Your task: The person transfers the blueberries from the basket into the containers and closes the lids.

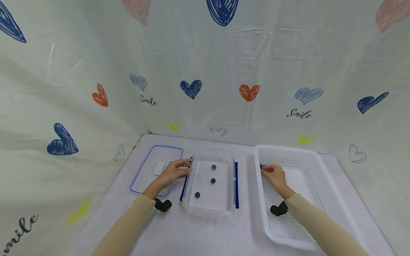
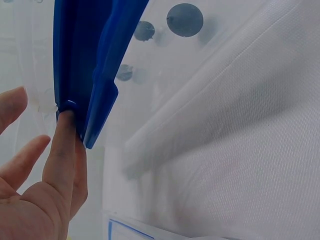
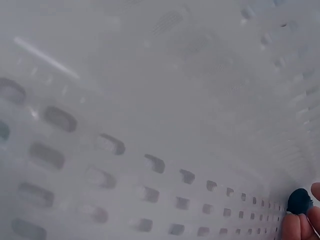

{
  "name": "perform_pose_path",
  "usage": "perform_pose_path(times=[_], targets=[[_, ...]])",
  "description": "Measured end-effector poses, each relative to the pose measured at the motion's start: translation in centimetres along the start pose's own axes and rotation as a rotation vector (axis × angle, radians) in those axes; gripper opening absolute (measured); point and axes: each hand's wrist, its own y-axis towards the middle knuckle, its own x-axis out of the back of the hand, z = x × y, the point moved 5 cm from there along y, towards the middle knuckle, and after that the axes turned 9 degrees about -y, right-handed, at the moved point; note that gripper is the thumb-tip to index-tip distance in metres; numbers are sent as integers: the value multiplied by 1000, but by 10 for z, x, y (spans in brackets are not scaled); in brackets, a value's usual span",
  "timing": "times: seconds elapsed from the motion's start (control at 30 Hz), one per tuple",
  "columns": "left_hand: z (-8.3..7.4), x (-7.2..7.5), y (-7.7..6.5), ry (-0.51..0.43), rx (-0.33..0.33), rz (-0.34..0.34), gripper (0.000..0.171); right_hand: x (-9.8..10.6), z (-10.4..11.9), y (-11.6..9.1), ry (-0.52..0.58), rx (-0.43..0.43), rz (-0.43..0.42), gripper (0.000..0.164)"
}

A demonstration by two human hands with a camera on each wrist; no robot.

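Observation:
A clear plastic container [image 1: 209,209] with blue side flaps [image 1: 237,185] stands on the table, and several small dark round balls [image 1: 213,180] lie in it. My left hand [image 1: 173,173] is at its left side. In the left wrist view, fingertips [image 2: 66,120] touch the inner face of the hanging blue flap [image 2: 100,60], with fingers mostly straight. Inside the white basket [image 1: 266,227], at its left wall near the far corner, my right hand [image 1: 275,176] pinches a dark ball [image 3: 299,201] between thumb and fingers. That ball is partly hidden in the head view.
A clear lid [image 1: 144,174] with a blue rim lies left of the container, a small white piece [image 1: 159,168] on it. The basket has perforated walls and floor and stands at the right. Behind the table hangs a curtain [image 1: 217,106] printed with hearts.

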Motion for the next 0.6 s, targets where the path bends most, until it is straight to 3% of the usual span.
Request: perform_pose_path(times=[0.4,0.6], targets=[[2,0,2,-4,-3,10,58,-1,2,-1,-55,51,8,17],[1,0,1,1,9,-18,57,-3,0,0,-85,46,16,16]])
